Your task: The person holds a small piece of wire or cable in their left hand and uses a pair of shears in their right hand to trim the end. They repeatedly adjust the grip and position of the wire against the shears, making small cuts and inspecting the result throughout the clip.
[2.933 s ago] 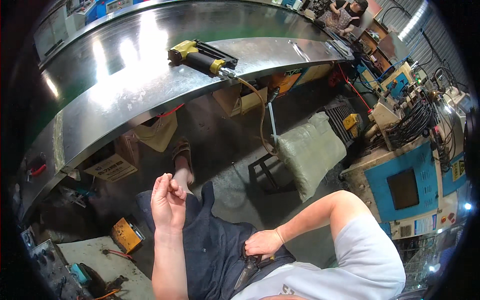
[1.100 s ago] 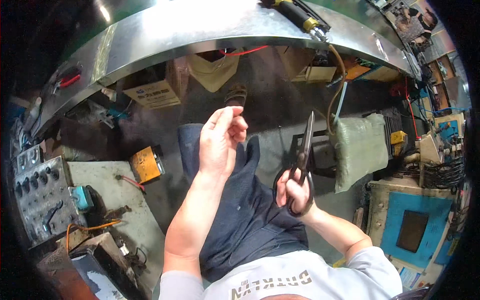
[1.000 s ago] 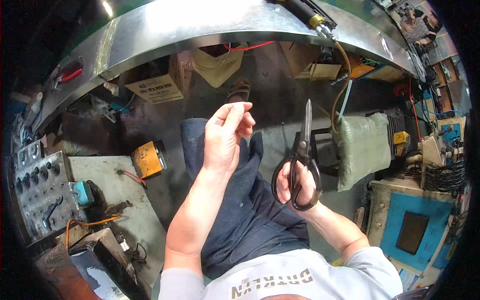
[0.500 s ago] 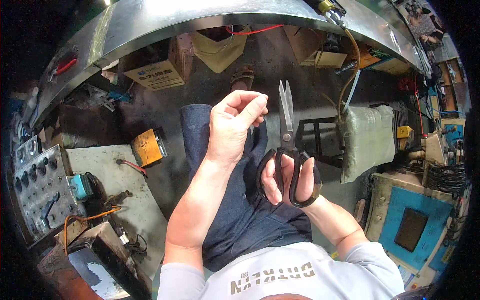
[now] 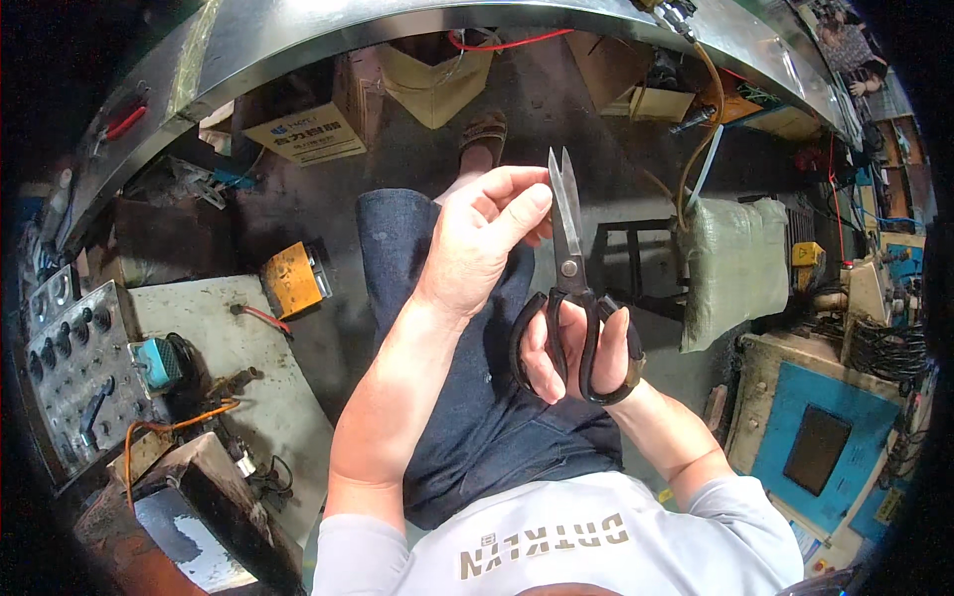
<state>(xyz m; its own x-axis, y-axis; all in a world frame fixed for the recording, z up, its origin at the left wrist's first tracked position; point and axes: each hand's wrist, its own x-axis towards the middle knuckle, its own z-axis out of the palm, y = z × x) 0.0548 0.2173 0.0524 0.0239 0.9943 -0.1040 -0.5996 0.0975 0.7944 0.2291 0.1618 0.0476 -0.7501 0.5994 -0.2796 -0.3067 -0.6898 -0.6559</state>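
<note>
A pair of black-handled scissors (image 5: 569, 268) points away from me, held by my right hand (image 5: 573, 331) with fingers and thumb through the two loops. Their long metal blades stand slightly apart at the tips. Just left of the blades, my left hand (image 5: 467, 253) is closed in a pinch, thumb against index finger. Its fingertips lie beside the upper part of the left blade; whether they touch it I cannot tell. Anything between those fingertips is too small or hidden to make out. Both hands are above my lap.
A metal bench edge (image 5: 417, 40) curves across the far side, with cardboard boxes (image 5: 308, 134) beneath it. To the left is a control panel (image 5: 79, 368) with knobs. A pale woven sack (image 5: 733, 273) and a blue-fronted machine (image 5: 770, 447) stand on the right.
My left hand has moved right, up to the scissor blades. The scissors have tilted slightly left, and their tips are a little farther from me.
</note>
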